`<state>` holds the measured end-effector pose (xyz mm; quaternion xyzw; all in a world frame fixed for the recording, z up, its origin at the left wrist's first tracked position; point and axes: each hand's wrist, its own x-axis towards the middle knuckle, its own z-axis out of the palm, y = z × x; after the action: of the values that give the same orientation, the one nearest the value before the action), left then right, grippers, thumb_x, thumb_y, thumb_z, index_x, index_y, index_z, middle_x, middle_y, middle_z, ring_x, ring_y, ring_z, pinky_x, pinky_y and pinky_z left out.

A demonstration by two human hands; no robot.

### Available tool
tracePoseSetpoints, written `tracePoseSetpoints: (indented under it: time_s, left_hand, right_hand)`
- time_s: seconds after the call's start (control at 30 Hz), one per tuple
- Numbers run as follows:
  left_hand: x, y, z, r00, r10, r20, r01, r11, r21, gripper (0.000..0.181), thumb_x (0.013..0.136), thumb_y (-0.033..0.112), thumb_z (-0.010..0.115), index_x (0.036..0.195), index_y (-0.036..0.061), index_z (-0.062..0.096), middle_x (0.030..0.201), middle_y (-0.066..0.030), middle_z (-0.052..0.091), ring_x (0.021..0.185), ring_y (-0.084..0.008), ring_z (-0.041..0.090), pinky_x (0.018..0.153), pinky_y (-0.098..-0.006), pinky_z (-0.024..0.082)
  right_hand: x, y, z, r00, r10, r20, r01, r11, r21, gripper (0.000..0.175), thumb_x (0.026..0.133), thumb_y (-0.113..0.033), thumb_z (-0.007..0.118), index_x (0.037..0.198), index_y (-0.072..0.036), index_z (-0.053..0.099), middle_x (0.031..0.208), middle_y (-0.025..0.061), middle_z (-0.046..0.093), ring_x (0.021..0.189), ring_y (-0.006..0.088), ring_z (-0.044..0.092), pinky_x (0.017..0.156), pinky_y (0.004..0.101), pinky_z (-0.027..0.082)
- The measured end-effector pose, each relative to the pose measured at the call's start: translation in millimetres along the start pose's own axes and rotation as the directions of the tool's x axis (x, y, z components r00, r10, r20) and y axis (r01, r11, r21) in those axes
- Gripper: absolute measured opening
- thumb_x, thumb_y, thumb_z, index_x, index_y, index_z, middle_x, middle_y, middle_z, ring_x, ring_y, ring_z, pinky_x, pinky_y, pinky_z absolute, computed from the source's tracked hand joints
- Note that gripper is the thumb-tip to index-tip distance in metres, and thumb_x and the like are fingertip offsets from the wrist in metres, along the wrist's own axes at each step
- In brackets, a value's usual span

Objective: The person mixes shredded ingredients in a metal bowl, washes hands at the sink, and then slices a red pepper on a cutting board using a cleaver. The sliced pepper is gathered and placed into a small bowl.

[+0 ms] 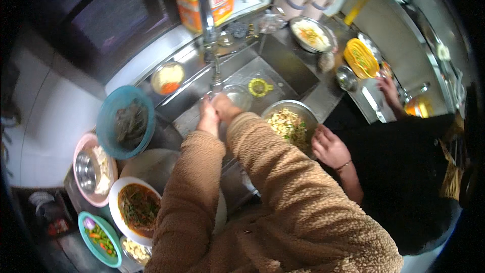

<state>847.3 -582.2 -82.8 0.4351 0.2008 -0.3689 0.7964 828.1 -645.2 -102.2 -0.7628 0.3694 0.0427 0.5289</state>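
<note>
My left hand (pixel 209 115) and my right hand (pixel 224 107) are together under the spout of a chrome faucet (pixel 207 19), over a stainless steel sink (pixel 189 119). Their fingers overlap and blur, so whether anything lies between them is hidden. Just right of my hands, a clear bowl (pixel 238 98) rests in the sink, beside a yellow strainer (pixel 259 87). Near my right forearm stands a metal bowl (pixel 303 108) of chopped food, with a co-worker's hand at its rim.
A co-worker in black stands close on the right. A blue basin (pixel 102 121), a pink basin (pixel 77 163), a white bowl of stew (pixel 115 212) and a green basin (pixel 93 248) crowd the left. A metal bowl of white food (pixel 312 34) and a yellow basket (pixel 373 70) stand at the back right.
</note>
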Motion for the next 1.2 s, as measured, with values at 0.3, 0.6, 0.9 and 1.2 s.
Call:
tracePoseSetpoints:
  time_s: [0.3, 0.6, 0.9, 1.2]
  left_hand:
    - [23, -11, 2, 0.999, -0.016, 0.032, 0.017, 1.0, -0.023, 0.038, 0.102, 0.033, 0.037, 0.107, 0.0024, 0.058, 0.102, -0.0145, 0.064, 0.091, -0.0289, 0.062, 0.082, -0.0437, 0.05]
    - [25, -19, 11, 0.999, -0.042, 0.031, 0.045, 0.996, -0.08, 0.044, 0.102, 0.039, 0.032, 0.105, 0.0067, 0.06, 0.094, -0.0097, 0.065, 0.084, -0.0255, 0.063, 0.079, -0.0417, 0.051]
    - [23, -3, 12, 0.994, 0.083, -0.071, -0.08, 0.996, 0.039, 0.034, 0.099, 0.033, 0.043, 0.091, 0.0045, 0.06, 0.079, -0.0074, 0.061, 0.068, -0.0214, 0.059, 0.058, -0.041, 0.051]
    - [66, -50, 2, 0.994, 0.05, 0.102, -0.067, 0.983, 0.169, 0.034, 0.098, 0.037, 0.047, 0.091, 0.0082, 0.062, 0.074, -0.0041, 0.057, 0.061, -0.0174, 0.053, 0.051, -0.0356, 0.043]
  right_hand:
    - [13, 12, -3, 0.967, 0.232, -0.102, -0.116, 0.763, 0.636, 0.019, 0.083, -0.011, 0.067, 0.09, 0.007, 0.065, 0.083, 0.0157, 0.067, 0.07, 0.0245, 0.063, 0.059, 0.0402, 0.049]
    - [-20, -26, -23, 0.998, 0.051, -0.038, 0.022, 0.274, 0.961, 0.01, 0.09, -0.01, 0.056, 0.089, -0.005, 0.064, 0.075, 0.0092, 0.062, 0.065, 0.0227, 0.058, 0.057, 0.0397, 0.048]
    - [-34, -34, -31, 0.993, 0.039, -0.115, -0.024, 0.992, 0.127, 0.031, 0.086, -0.032, 0.063, 0.1, -0.004, 0.067, 0.091, 0.0135, 0.068, 0.08, 0.0271, 0.065, 0.071, 0.0398, 0.05]
    - [62, 84, -36, 0.993, -0.091, 0.073, 0.082, 0.991, 0.11, 0.025, 0.089, -0.024, 0.059, 0.1, -0.004, 0.067, 0.095, 0.0145, 0.067, 0.085, 0.0269, 0.064, 0.072, 0.0394, 0.051]
